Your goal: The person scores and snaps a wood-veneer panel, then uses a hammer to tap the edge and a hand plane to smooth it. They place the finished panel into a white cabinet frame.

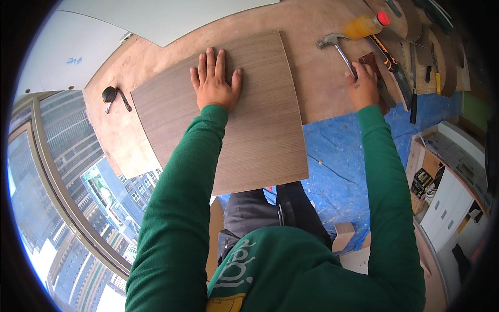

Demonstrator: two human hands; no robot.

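My left grip [214, 86], released, seemingly steadies the panel [262, 112]; my right grip [362, 86] pinches the hammer [333, 39]; lifting likely needs fuller hold.

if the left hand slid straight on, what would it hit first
The left hand would probably meet the flat white panel beyond the grey-brown wood-grain board it rests on; whether the panel sits low enough to block it is unclear.

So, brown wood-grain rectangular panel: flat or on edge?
Flat: the brown wood-grain panel lies broad face up on the tan wooden worktop, left hand spread on top.
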